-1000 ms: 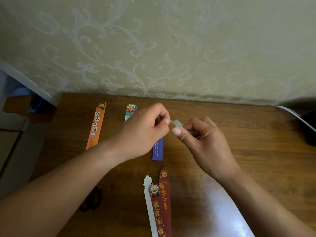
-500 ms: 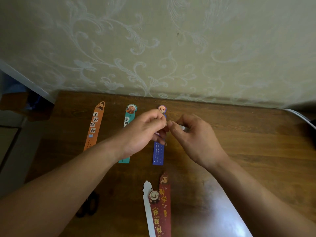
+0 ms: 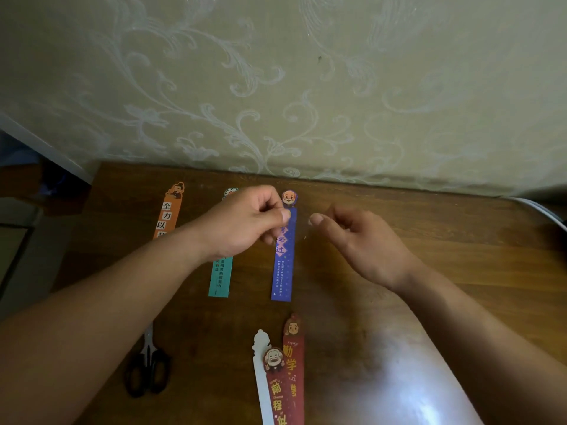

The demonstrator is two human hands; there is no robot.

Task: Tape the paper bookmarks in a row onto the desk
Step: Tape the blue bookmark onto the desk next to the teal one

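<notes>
well, both hands hang over the far part of the wooden desk (image 3: 429,256), close to the patterned wall. the left hand (image 3: 245,222) has its fingers curled, thumb pressed to forefinger right over the upper end of the blue bookmark (image 3: 283,265). the right hand (image 3: 362,240) is curled too, its thumb and forefinger pinched just to the right of that bookmark. a short strip of clear tape (image 3: 303,223) stretches between the two pinches (only a faint sheen, hard to make out). the blue bookmark lies flat, third in a row after the orange bookmark (image 3: 171,210) and the teal bookmark (image 3: 219,280), both partly under the left arm. nearer the front edge a white bookmark (image 3: 260,378) and red bookmarks (image 3: 293,363) lie overlapped. black-handled scissors (image 3: 147,369) sit beneath the left forearm.
</notes>
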